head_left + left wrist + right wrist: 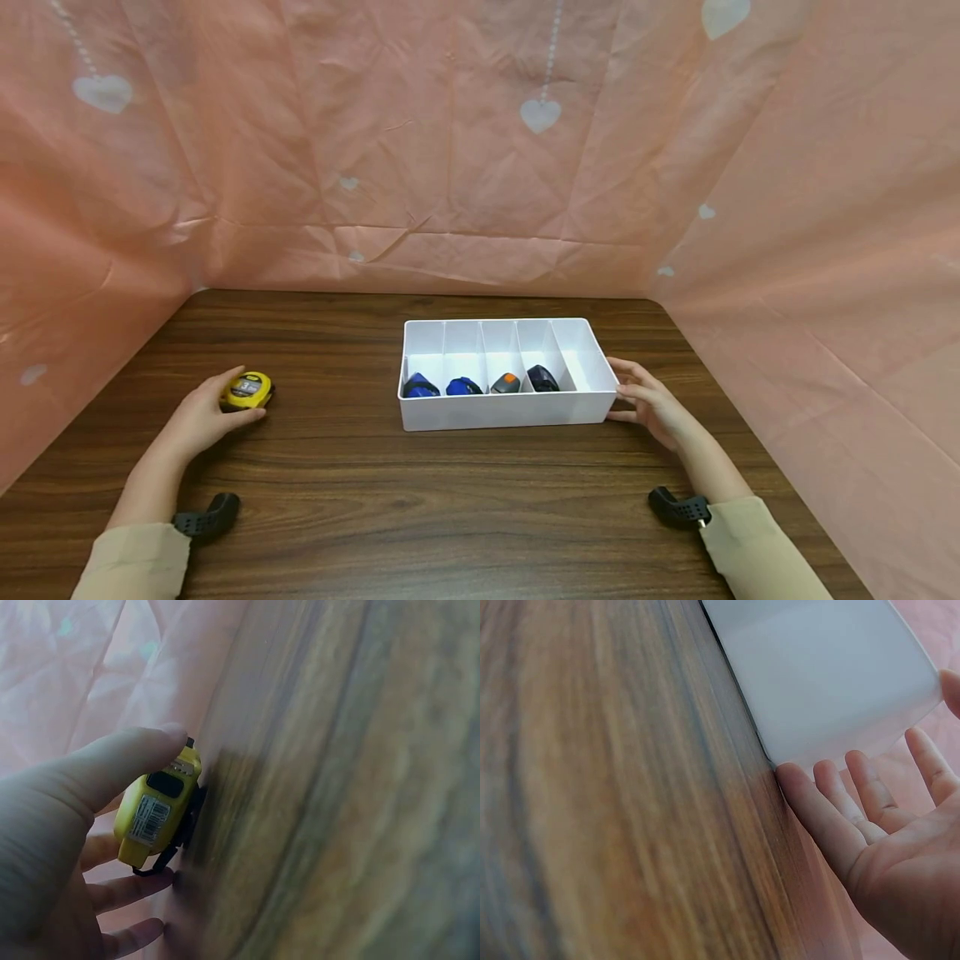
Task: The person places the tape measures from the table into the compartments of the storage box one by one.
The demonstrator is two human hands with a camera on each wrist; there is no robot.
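Note:
My left hand grips a yellow tape measure that sits on the wooden table at the left. In the left wrist view the thumb lies over the top of the tape measure, with the fingers curled beneath it. My right hand is open, and its straight fingers touch the right end wall of a white divided tray. In the tray lie two blue tape measures, a grey and orange one and a dark one, each in its own compartment.
Pink sheeting with white hearts walls the table at the back and on both sides. The tray's rightmost compartment holds nothing. Black wrist mounts sit by my sleeves.

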